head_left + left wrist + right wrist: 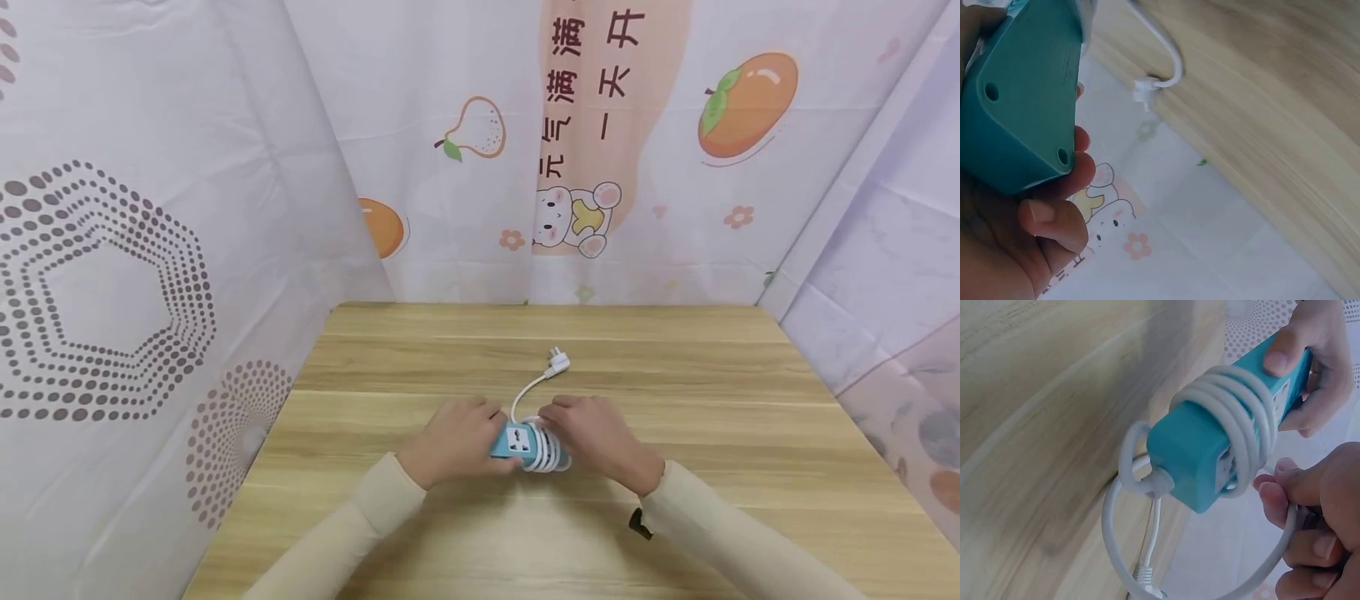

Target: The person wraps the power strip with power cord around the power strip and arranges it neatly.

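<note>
A teal power strip (pixel 518 439) with a white socket face is held over the wooden table by my left hand (pixel 457 442), whose fingers and thumb grip one end. Its plain underside, with two round holes, faces the left wrist view. White cord (pixel 1235 406) wraps the strip's body in several loops. In the right wrist view, my right hand (pixel 1325 515) curls its fingers around a slack length of that cord, beside the strip's other end. The white plug (pixel 558 362) lies on the table beyond both hands, joined by a short curved stretch of cord.
The wood-grain table (pixel 375 367) reaches back to a printed curtain (pixel 450 217). More curtains hang at the left (pixel 247 208) and right (pixel 900 275). A small dark object (pixel 640 523) shows at the right sleeve cuff.
</note>
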Demonstrator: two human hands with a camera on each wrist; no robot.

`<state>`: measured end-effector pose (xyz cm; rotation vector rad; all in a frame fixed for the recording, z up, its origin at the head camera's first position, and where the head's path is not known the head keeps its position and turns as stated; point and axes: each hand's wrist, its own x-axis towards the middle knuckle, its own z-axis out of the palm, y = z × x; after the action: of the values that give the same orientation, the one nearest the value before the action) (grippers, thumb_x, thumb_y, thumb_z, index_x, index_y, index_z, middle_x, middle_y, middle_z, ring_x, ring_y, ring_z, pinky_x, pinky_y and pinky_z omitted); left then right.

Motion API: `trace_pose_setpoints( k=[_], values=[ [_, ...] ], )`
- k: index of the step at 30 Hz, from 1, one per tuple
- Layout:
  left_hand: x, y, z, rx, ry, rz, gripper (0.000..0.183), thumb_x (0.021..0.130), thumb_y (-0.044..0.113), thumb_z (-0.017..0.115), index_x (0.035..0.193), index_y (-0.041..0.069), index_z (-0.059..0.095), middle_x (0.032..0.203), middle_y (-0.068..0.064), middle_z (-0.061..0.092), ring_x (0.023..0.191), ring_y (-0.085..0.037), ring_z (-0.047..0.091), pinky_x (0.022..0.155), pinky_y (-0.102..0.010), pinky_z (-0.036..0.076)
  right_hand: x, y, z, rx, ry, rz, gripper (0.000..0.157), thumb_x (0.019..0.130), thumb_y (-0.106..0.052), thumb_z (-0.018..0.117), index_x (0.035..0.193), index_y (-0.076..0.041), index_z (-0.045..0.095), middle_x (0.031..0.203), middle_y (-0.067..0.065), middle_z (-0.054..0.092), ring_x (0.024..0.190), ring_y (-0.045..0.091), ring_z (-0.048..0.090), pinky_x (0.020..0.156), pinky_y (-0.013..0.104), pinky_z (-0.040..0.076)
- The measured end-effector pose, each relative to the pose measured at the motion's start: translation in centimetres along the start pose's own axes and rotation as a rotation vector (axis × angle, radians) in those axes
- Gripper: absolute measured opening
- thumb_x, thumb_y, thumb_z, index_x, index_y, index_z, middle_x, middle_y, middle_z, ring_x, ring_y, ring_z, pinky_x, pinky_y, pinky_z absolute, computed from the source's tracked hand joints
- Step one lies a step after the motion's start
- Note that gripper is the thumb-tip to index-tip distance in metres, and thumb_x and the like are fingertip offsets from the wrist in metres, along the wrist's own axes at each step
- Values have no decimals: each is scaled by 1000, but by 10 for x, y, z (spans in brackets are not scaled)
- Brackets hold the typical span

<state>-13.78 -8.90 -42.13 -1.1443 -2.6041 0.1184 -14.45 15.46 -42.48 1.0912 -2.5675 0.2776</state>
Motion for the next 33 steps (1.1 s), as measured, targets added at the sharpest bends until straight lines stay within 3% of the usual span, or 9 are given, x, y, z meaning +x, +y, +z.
trace_pose_setpoints(
  k=[6, 13, 19, 23, 29, 33],
  values=[
    [0, -1, 0, 19, -6, -67, 57, 87, 71, 62, 91, 15, 69, 79, 4, 56, 64, -11, 48, 46, -27, 35, 1, -2, 1, -14, 37, -19, 7, 94, -18, 76, 94, -11, 75, 76, -4, 64, 56, 5, 51, 47, 24, 43],
    [-1, -10, 5, 120, 87, -144, 63, 88, 72, 61, 88, 10, 70, 77, 0, 59, 63, -13, 52, 44, -30, 42, 4, 0, -1, 38, 145, 6, 8, 92, -16, 78, 91, -10, 74, 72, -6, 61, 54, 4, 49, 49, 25, 42],
    [-2, -10, 11, 147, 122, -147, 64, 91, 71, 57, 88, 9, 70, 82, -3, 64, 66, -16, 58, 45, -30, 44, 3, -1, 1, 42, 142, 11, 9, 92, -17, 79, 88, -10, 74, 70, -7, 60, 55, 2, 47, 49, 23, 42],
    [-3, -10, 11, 158, 124, -190, 65, 92, 70, 58, 89, 6, 69, 82, -5, 65, 65, -18, 58, 44, -31, 44, 1, -1, 2, 47, 143, 15, 11, 91, -18, 80, 86, -11, 74, 70, -7, 59, 55, 2, 49, 50, 23, 42],
    [-3, -17, 19, 120, 129, -295, 65, 92, 68, 61, 91, 3, 68, 80, -8, 62, 63, -20, 58, 43, -34, 44, -4, 1, 5, 74, 168, 9, 11, 89, -15, 82, 83, -10, 73, 69, -7, 58, 54, 2, 48, 49, 24, 41],
    [-2, -25, 27, 40, 127, -368, 62, 93, 67, 61, 87, 6, 66, 78, -6, 59, 61, -19, 55, 43, -34, 42, -6, 2, 7, 88, 165, 2, 13, 92, -17, 79, 82, -11, 71, 67, -8, 54, 54, 3, 46, 48, 24, 39]
  ],
)
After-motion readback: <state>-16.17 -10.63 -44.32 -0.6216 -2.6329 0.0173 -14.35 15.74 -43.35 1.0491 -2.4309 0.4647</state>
